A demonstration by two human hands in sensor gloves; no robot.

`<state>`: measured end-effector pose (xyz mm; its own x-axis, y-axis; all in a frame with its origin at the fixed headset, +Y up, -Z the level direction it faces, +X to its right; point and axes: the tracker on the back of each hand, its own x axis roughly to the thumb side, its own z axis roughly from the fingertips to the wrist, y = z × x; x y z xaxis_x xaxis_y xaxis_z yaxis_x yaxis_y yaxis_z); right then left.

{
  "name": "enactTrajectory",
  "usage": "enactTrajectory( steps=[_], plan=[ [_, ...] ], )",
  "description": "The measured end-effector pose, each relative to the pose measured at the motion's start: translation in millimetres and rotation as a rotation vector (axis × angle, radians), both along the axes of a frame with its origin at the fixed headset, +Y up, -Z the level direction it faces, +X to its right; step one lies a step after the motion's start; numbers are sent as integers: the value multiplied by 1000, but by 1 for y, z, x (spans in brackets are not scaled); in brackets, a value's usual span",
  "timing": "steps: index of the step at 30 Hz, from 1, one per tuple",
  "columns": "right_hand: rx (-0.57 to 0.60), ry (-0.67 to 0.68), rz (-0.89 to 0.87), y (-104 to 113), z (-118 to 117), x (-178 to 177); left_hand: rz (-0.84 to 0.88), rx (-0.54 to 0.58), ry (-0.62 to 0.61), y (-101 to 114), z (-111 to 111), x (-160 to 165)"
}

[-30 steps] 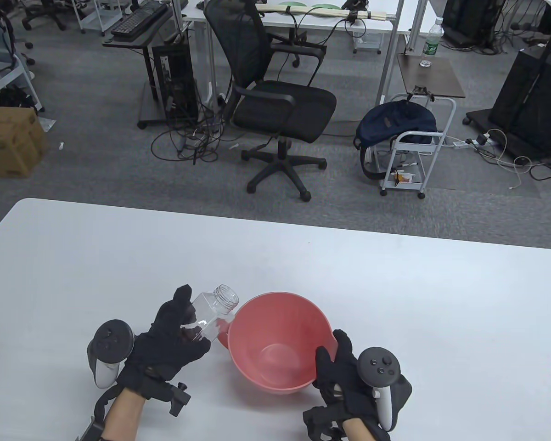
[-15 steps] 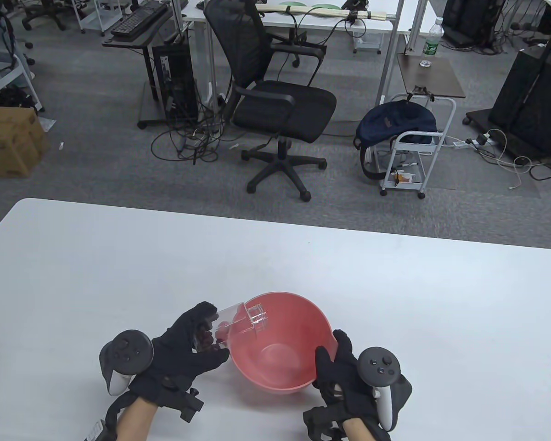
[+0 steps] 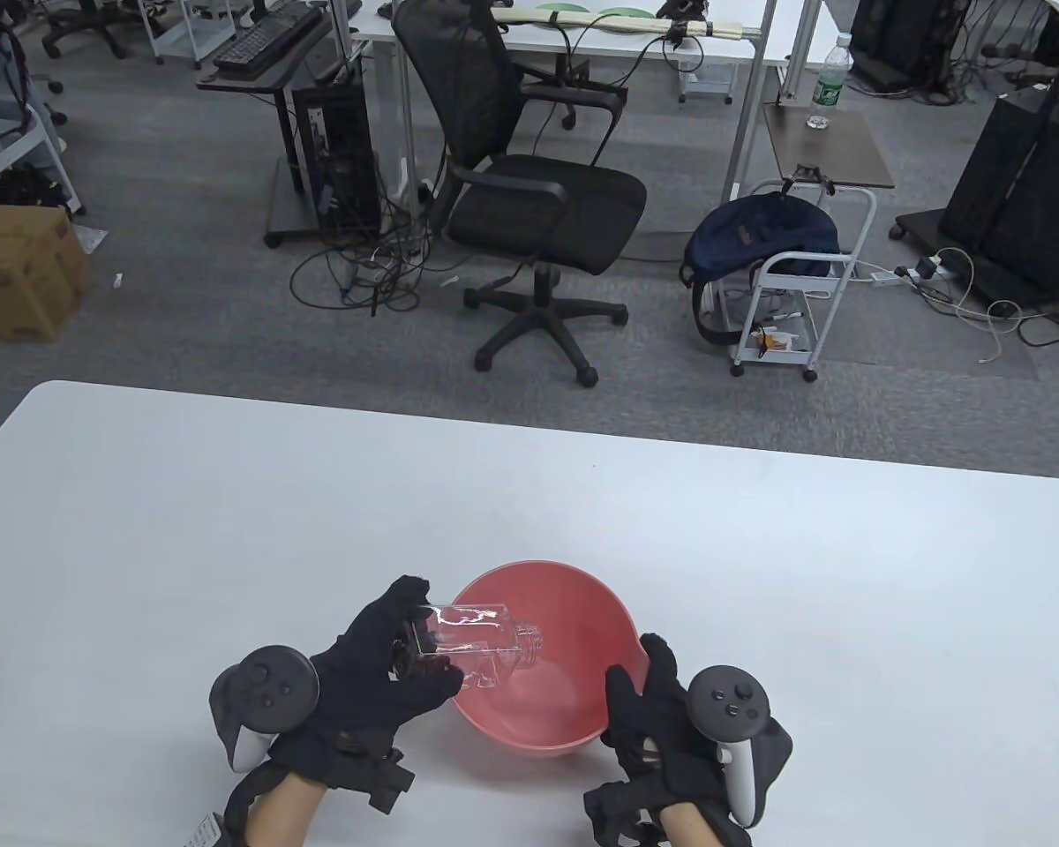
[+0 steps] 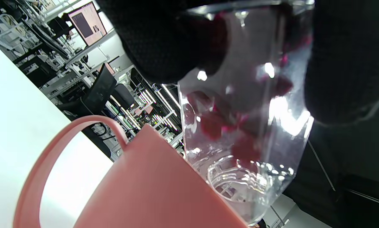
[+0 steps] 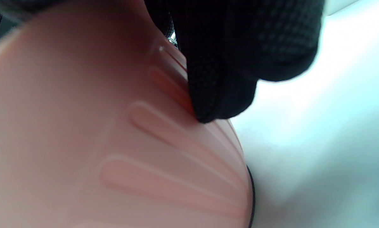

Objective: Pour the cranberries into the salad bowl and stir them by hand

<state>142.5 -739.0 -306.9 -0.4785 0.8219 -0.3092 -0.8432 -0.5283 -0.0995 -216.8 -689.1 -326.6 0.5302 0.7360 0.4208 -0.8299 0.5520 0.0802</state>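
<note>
A pink salad bowl (image 3: pixel 582 600) stands on the white table near its front edge. My left hand (image 3: pixel 379 670) grips a clear square bottle (image 3: pixel 472 640), tipped on its side with its open mouth over the bowl's inside. In the left wrist view red cranberries (image 4: pixel 218 126) lie in the bottle (image 4: pixel 256 133) near its neck, above the bowl's rim (image 4: pixel 157 177). My right hand (image 3: pixel 662 715) holds the bowl's right wall, thumb at the rim. In the right wrist view its fingers (image 5: pixel 221 95) press on the bowl's ribbed outside (image 5: pixel 113 142).
The white table (image 3: pixel 229 494) stretches wide to the left, right and far side of the bowl. Beyond its far edge is an office floor with a black swivel chair (image 3: pixel 529 203), a small cart (image 3: pixel 790 291) and a cardboard box (image 3: pixel 18 273).
My left hand has moved right and tipped the bottle from mouth-up beside the bowl to lying over it, mouth inside the rim. The right hand and bowl have stayed put.
</note>
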Motion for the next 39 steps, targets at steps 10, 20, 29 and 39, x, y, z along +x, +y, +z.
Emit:
enactTrajectory(
  steps=[10, 20, 29, 39],
  plan=[
    [-1, 7, -3, 0, 0, 0, 98, -65, -85, -5, -7, 6],
    [-1, 12, -5, -1, 0, 1, -6, 13, 15, 4, 3, 18],
    [-1, 13, -5, -1, 0, 2, 134, -88, -112, -2, -3, 15],
    [-1, 15, -6, -1, 0, 2, 51, -65, -81, -3, -5, 13]
  ],
)
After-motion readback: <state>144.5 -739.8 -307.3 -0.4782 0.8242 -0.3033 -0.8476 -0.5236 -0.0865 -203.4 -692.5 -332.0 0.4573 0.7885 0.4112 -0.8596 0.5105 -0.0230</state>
